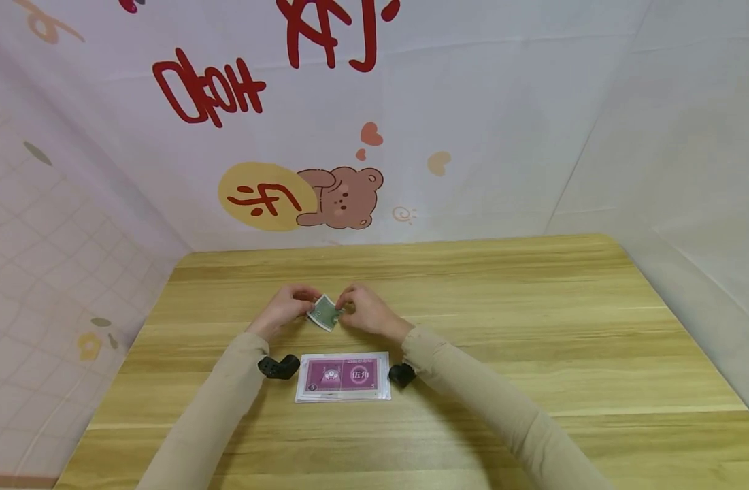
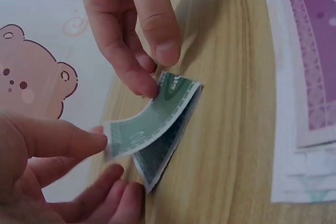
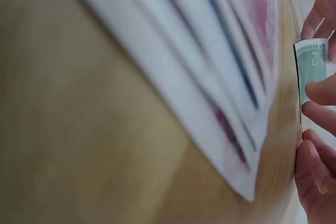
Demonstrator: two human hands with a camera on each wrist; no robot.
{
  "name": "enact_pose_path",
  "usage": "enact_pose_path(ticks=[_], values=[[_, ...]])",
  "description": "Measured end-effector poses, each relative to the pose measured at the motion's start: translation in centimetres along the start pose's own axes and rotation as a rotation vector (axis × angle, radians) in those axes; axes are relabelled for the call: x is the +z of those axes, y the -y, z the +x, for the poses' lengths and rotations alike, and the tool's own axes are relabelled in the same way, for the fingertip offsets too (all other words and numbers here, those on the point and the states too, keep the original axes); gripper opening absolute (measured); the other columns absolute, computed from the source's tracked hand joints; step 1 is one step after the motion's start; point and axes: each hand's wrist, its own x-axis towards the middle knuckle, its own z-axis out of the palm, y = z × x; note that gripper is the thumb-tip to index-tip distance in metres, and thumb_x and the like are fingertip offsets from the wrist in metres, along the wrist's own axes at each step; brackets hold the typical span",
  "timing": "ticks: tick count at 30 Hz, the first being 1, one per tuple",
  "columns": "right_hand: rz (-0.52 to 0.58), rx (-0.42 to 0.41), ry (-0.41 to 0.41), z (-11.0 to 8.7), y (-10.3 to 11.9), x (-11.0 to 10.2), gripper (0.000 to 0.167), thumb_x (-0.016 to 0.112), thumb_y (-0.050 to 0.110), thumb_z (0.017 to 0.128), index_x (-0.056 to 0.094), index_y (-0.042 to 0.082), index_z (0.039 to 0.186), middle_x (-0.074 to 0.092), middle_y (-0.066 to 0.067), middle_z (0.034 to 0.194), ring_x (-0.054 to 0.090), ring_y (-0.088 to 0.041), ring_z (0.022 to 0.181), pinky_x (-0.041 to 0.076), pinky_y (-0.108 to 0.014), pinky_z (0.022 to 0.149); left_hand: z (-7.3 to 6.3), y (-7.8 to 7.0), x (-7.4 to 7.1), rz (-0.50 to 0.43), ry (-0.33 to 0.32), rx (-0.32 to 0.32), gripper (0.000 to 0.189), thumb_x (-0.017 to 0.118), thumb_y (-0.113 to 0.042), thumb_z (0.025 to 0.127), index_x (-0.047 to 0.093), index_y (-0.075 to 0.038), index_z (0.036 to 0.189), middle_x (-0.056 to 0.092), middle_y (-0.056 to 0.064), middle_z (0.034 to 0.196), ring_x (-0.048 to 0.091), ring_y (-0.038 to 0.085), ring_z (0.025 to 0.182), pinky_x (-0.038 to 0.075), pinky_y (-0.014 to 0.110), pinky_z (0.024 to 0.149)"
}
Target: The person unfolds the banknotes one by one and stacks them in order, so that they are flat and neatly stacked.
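Note:
A small green banknote [image 1: 324, 313] with a "2" printed on it is held between both hands above the table. The left hand [image 1: 284, 310] pinches one end between thumb and finger. At the opposite end, the right hand [image 1: 367, 313] grips the note's edge with thumb and index finger. In the left wrist view the green banknote [image 2: 149, 121] bends in a curve, and a darker layer shows beneath it; whether this is a fold or a second note I cannot tell. In the right wrist view, right-hand fingertips [image 3: 317, 92] overlap the green banknote [image 3: 311, 62].
A stack of larger purple banknotes [image 1: 343, 376] lies nearer the person, between the forearms. Black wrist devices sit at the left cuff [image 1: 279, 367] and the right cuff [image 1: 402, 375]. The wooden table [image 1: 503, 292] meets a white printed cloth [image 1: 484, 136] behind.

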Motion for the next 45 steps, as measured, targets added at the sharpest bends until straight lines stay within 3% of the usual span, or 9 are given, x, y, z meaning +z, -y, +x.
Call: enact_pose_path(ticks=[6,10,16,24,28,34,40,45], values=[[-0.018,-0.016,-0.057,-0.3,0.0,0.4,0.021,0.073,0.009,0.084,0.071,0.0,0.103,0.062,-0.012,0.107,0.056,-0.023,0.097,0.047,-0.033,0.086,-0.4,-0.1,0.4,-0.075,0.08,0.049,0.03,0.048,0.003,0.095,0.057,0.009,0.123,0.054,0.026,0.127,0.055,0.033,0.109,0.047,0.043,0.093],[0.074,-0.006,-0.13,-0.3,-0.2,0.8,0.016,0.066,0.013,0.092,0.071,0.001,0.101,0.066,-0.008,0.096,0.059,-0.018,0.086,0.049,-0.027,0.076,-0.8,-0.4,0.9,-0.121,0.135,0.088,0.031,0.043,0.0,0.098,0.055,0.011,0.126,0.054,0.026,0.126,0.057,0.033,0.11,0.046,0.043,0.096],[0.217,0.025,-0.228,-0.4,-0.6,1.0,0.025,0.057,0.023,0.098,0.069,0.002,0.1,0.068,-0.006,0.091,0.062,-0.015,0.081,0.05,-0.025,0.072,-1.0,-0.9,1.5,-0.209,0.143,0.067,0.034,0.041,0.001,0.099,0.053,0.011,0.128,0.053,0.025,0.128,0.057,0.029,0.109,0.045,0.043,0.097],[0.314,0.042,-0.212,-1.7,-0.5,-0.2,0.015,0.062,0.007,0.091,0.067,-0.002,0.102,0.068,-0.012,0.096,0.065,-0.02,0.084,0.053,-0.025,0.075,-1.0,-1.0,2.5,-0.256,0.171,0.087,0.034,0.04,0.006,0.095,0.055,0.014,0.124,0.054,0.025,0.127,0.056,0.031,0.109,0.047,0.042,0.095],[0.323,0.022,-0.236,-2.7,-0.6,-0.8,0.013,0.062,0.004,0.091,0.067,-0.003,0.101,0.069,-0.012,0.095,0.065,-0.022,0.085,0.053,-0.026,0.075,-1.1,-0.8,2.9,-0.216,0.193,0.11,0.033,0.041,0.005,0.096,0.054,0.014,0.124,0.054,0.026,0.125,0.054,0.033,0.108,0.049,0.041,0.093],[0.288,0.0,-0.281,-4.0,-1.0,-1.4,0.011,0.062,0.0,0.09,0.067,-0.003,0.098,0.07,-0.012,0.092,0.065,-0.022,0.085,0.053,-0.026,0.075,-1.5,-0.5,3.4,-0.138,0.128,0.114,0.029,0.046,0.003,0.095,0.059,0.012,0.12,0.058,0.026,0.118,0.057,0.031,0.101,0.052,0.04,0.086],[0.324,0.06,-0.325,-5.0,-0.9,-2.4,0.015,0.063,-0.002,0.089,0.066,-0.006,0.103,0.069,-0.014,0.091,0.066,-0.022,0.08,0.054,-0.026,0.072,-1.7,-0.3,3.6,-0.126,0.005,0.096,0.026,0.051,0.003,0.093,0.062,0.01,0.115,0.059,0.023,0.119,0.056,0.03,0.102,0.05,0.042,0.088],[0.367,0.099,-0.36,-5.5,-0.8,-3.1,0.018,0.063,-0.003,0.088,0.065,-0.008,0.106,0.069,-0.015,0.09,0.066,-0.023,0.08,0.055,-0.027,0.072,-2.0,-0.3,3.4,-0.121,-0.057,0.087,0.024,0.052,0.003,0.093,0.062,0.009,0.114,0.058,0.023,0.119,0.054,0.029,0.104,0.049,0.042,0.09]])
